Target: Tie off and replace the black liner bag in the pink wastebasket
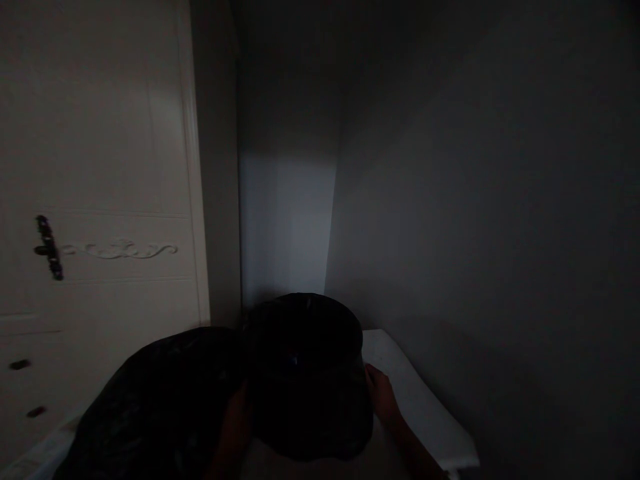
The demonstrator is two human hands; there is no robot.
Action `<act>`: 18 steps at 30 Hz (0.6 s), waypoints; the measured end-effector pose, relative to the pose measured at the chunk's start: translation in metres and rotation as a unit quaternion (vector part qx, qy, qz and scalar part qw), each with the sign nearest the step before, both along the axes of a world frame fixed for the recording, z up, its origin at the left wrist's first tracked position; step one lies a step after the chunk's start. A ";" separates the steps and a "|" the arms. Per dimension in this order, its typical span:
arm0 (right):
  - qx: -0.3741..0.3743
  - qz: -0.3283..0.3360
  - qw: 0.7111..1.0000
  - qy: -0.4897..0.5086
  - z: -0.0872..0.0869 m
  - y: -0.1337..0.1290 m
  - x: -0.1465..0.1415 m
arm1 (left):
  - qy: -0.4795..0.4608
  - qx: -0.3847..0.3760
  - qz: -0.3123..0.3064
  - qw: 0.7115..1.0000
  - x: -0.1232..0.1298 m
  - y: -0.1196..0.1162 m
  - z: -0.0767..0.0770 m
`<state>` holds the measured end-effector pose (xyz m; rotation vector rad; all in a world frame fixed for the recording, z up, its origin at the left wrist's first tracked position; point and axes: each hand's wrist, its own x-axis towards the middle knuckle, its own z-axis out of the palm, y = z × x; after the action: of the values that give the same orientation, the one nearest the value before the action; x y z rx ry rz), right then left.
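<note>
A round, open-topped trash bin (310, 413) stands before me, with a black plastic trash bag draped over its rim and sides. Its inside is too dark to make out. My right hand (379, 392) grips the bin's right side, fingers closed at the bag-covered wall. On the opposite side, my left hand (239, 410) presses against the bin's left wall, in deep shadow with its fingers mostly hidden. A large, bulging black plastic bag (155, 400) spreads to the left, beside my left forearm.
Behind the bin is a white surface (415, 400) running along the grey wall (475, 233). At left stands a pale cabinet (110, 147) with carved trim, a dark handle (49, 247) and small drawer knobs (36, 411). The room is very dim.
</note>
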<state>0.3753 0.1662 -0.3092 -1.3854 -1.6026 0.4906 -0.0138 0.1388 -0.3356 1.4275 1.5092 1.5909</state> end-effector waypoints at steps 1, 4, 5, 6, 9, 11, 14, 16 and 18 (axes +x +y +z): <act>0.001 -0.002 1.000 0.001 0.000 0.000 0.000 | 0.000 0.002 -0.002 1.000 0.001 -0.001 0.003; 0.006 -0.002 1.000 0.008 -0.001 0.001 0.001 | -0.006 0.003 -0.011 1.000 0.004 -0.005 0.008; 0.006 0.001 1.000 0.009 -0.001 0.001 0.001 | -0.009 0.002 -0.013 1.000 0.004 -0.005 0.009; 0.004 0.004 1.000 0.009 -0.001 0.001 0.001 | -0.011 0.000 -0.012 1.000 0.004 -0.006 0.010; 0.002 0.005 1.000 0.008 -0.001 0.001 0.000 | -0.018 -0.006 -0.006 1.000 0.004 -0.006 0.010; 0.006 0.002 1.000 0.007 -0.001 0.001 0.000 | -0.026 -0.013 -0.010 1.000 0.004 -0.006 0.009; 0.006 0.009 1.000 0.006 -0.001 0.002 0.000 | -0.033 -0.019 -0.007 0.999 0.005 -0.006 0.009; 0.001 0.010 1.000 0.004 -0.002 0.002 0.001 | -0.030 -0.016 -0.001 0.999 0.006 -0.006 0.010; 0.000 0.006 1.000 0.004 -0.003 0.003 0.001 | -0.027 -0.013 -0.001 1.000 0.006 -0.007 0.011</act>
<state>0.3767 0.1691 -0.3125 -1.3734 -1.6060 0.5029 -0.0075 0.1323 -0.3243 1.3624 1.4910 1.5899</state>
